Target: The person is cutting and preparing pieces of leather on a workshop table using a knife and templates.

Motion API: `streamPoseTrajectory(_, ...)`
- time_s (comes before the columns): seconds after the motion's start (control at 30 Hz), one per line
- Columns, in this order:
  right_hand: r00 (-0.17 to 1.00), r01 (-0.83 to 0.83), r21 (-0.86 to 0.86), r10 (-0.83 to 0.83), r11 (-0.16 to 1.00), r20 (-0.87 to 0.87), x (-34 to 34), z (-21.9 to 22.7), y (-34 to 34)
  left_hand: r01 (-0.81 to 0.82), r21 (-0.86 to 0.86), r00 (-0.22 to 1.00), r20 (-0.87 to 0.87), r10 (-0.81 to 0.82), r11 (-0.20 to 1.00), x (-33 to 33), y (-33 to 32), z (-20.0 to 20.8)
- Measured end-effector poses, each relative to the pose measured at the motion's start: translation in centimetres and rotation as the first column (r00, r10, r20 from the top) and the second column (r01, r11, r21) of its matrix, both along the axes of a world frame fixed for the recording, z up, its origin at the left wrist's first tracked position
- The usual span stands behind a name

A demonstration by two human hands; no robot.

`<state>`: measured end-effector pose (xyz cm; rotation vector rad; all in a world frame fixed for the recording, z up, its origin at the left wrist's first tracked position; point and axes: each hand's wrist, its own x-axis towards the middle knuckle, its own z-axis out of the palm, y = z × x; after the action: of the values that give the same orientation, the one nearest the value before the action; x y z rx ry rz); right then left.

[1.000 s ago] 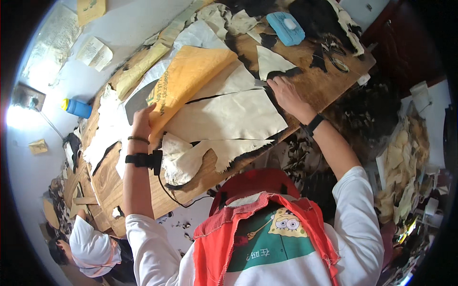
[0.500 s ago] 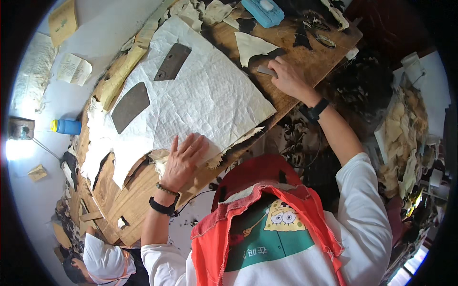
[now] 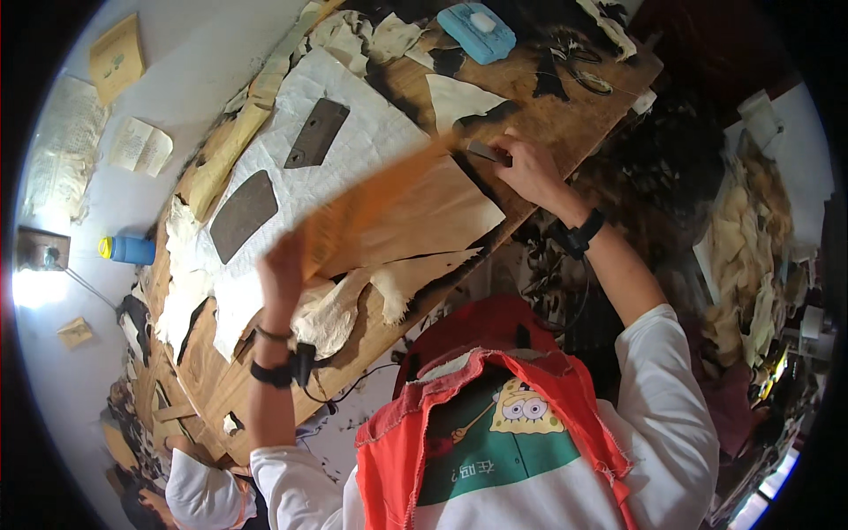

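My left hand (image 3: 283, 269), blurred by motion, grips the near edge of a white woven sheet (image 3: 305, 84) and holds it raised. The sheet's orange underside (image 3: 371, 212) shows as a smeared band. Beneath the lifted part lies a pale tan hide (image 3: 433, 212) with dark fur along its edge. Two dark grey flat pattern pieces (image 3: 318, 132) (image 3: 244, 216) rest on the part of the sheet still lying down. My right hand (image 3: 530, 168) is closed around a small flat grey metal tool (image 3: 488, 154) at the right of the hide; its working edge is unclear.
A triangular pale hide scrap (image 3: 459, 102) lies beyond my right hand. A blue box with a white piece on it (image 3: 477, 33) and scissors (image 3: 590, 79) sit at the far side. A blue bottle (image 3: 128, 250) stands left. Another person's sleeve (image 3: 203, 490) shows at lower left.
My left hand has gone from lying flat on the sheet to lifting its near edge up and left, baring the hide. My right hand has shifted slightly, still holding the grey tool.
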<state>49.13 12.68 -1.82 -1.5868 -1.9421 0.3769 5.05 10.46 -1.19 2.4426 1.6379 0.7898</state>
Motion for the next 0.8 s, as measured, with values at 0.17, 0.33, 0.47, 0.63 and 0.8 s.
streamPoseTrajectory(0.17, 0.986, -0.152, 0.051, 0.155, 0.987, -0.058, -3.1, 0.5, 1.7, -0.515, -0.366, 0.799, 0.123, 0.588, 0.775, -9.1, 8.6, 5.3)
streamPoseTrajectory(0.33, 0.986, -0.163, 0.046, 0.162, 0.986, 0.033, 0.8, -2.5, 3.5, -0.337, 0.048, 0.938, -0.071, 0.34, 0.94, 2.2, 4.0, 5.0)
streamPoseTrajectory(0.47, 0.975, -0.186, -0.002, 0.185, 0.983, 0.121, -1.1, -3.0, 5.3, 0.11, -0.372, 0.981, -0.109, -0.161, 0.922, 11.9, -8.4, 2.5)
streamPoseTrajectory(0.63, 0.975, -0.214, 0.137, 0.202, 0.967, 0.097, 0.0, -4.7, 7.3, 0.147, -0.379, 0.908, -0.313, -0.277, 0.914, 16.3, -10.1, 0.1)
streamPoseTrajectory(0.8, 0.981, -0.159, 0.192, 0.134, 0.968, 0.14, 0.1, -4.3, 7.1, 0.184, -0.398, 0.903, -0.293, -0.314, 0.899, 16.6, -9.7, -0.1)
